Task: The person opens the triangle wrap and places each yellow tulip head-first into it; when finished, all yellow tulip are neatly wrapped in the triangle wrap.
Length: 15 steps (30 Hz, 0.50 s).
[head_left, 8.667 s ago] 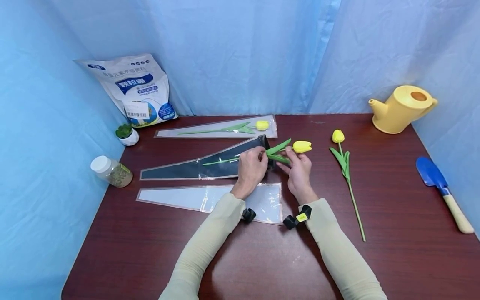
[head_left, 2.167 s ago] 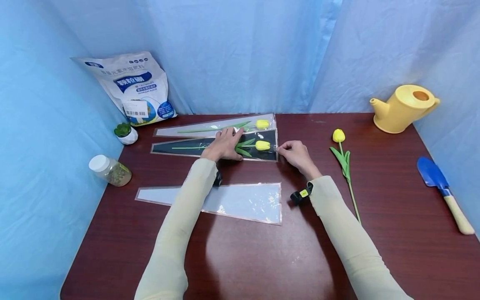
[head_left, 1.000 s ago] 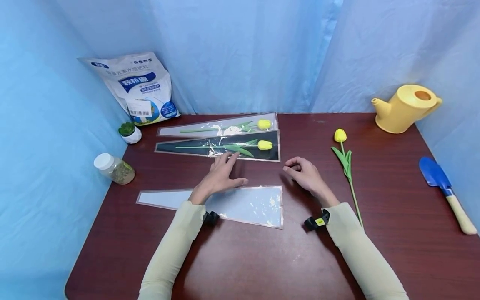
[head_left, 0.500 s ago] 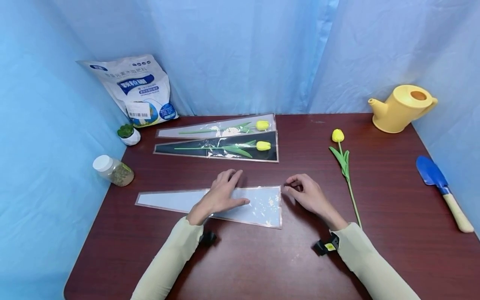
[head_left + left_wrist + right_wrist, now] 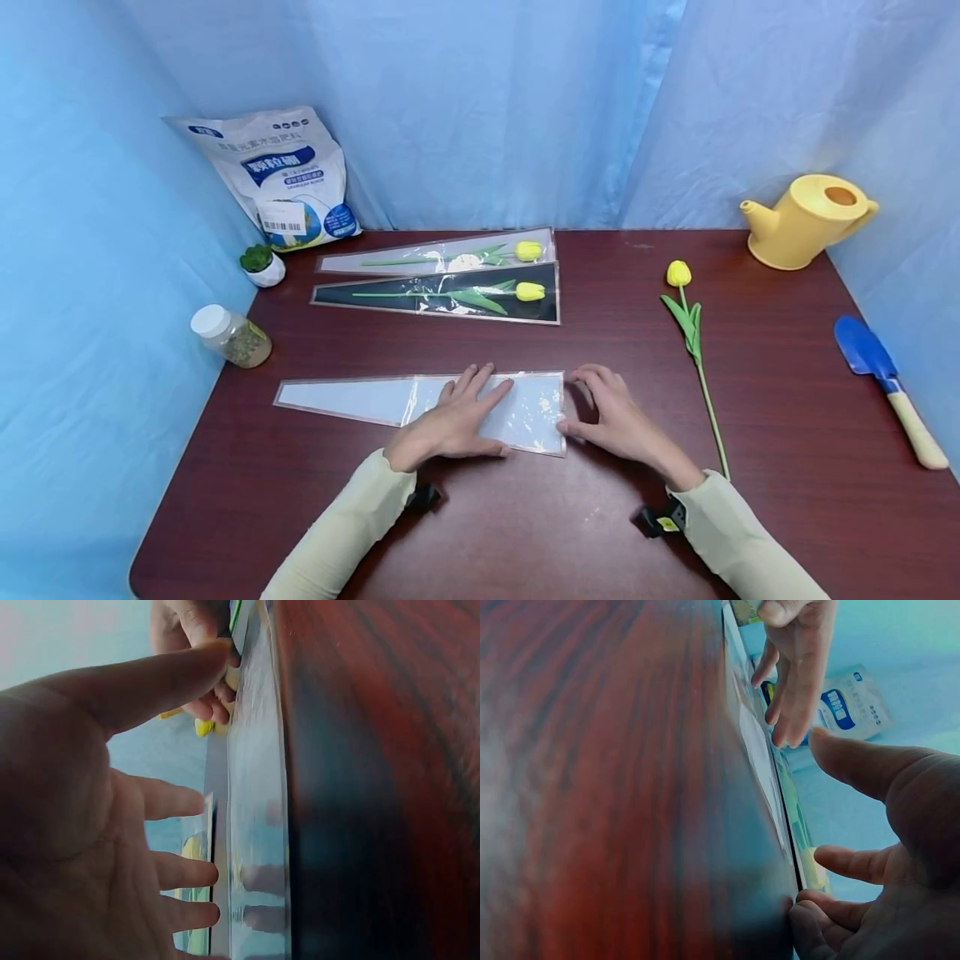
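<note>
A tapered flower sleeve with a white backing (image 5: pixel 341 398) lies flat in front of the person, wide end to the right. The left hand (image 5: pixel 450 423) is spread over its wide half; in the left wrist view the fingertips hover close over the clear film. At the wide end, the right hand (image 5: pixel 618 417) has its thumb (image 5: pixel 573 429) right at the edge and its fingers bowed, nothing gripped between them. Behind lie a black-backed sleeve (image 5: pixel 341 295) and another pale sleeve (image 5: pixel 341 263), each holding a yellow tulip. A loose yellow tulip (image 5: pixel 692 329) lies to the right.
A yellow watering can (image 5: pixel 795 221) stands at the back right, with a blue trowel (image 5: pixel 870 350) in front of it. At the left are a fertilizer bag (image 5: pixel 277 179), a small potted succulent (image 5: pixel 258 265) and a white-capped jar (image 5: pixel 236 337). Blue curtains (image 5: pixel 487 108) enclose the table.
The tulip the hands held earlier now lies inside the black-backed sleeve, which was moved back beside the pale one. Both hands have left it and come toward the person, to the front white sleeve.
</note>
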Each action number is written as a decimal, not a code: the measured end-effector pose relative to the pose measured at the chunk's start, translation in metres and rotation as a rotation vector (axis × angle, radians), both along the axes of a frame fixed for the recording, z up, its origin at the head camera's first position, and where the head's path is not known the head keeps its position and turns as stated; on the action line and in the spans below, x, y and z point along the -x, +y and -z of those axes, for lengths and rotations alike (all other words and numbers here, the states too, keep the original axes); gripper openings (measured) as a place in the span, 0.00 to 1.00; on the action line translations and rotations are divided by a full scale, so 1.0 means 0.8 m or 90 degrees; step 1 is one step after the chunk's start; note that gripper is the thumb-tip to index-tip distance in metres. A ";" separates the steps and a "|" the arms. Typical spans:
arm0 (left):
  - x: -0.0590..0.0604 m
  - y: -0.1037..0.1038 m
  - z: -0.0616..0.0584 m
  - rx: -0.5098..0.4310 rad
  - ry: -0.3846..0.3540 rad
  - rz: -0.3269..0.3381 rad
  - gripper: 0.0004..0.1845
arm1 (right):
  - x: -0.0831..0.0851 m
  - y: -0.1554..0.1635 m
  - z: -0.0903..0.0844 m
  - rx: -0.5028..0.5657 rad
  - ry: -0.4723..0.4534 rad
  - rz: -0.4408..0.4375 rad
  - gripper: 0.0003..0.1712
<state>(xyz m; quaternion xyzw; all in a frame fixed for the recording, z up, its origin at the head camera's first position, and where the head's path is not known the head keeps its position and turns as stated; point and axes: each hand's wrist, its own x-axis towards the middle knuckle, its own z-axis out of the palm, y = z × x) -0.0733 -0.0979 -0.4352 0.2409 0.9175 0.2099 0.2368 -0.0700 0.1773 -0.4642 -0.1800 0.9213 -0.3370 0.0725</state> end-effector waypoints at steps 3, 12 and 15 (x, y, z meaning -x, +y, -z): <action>-0.003 0.002 0.001 0.017 0.004 -0.001 0.48 | -0.001 -0.003 0.000 -0.026 -0.001 -0.009 0.42; -0.003 0.015 0.004 0.043 0.040 -0.035 0.43 | 0.006 -0.009 0.002 -0.056 0.043 -0.030 0.46; -0.004 0.023 0.006 0.071 0.046 -0.039 0.42 | 0.007 -0.011 0.002 -0.080 0.048 -0.041 0.48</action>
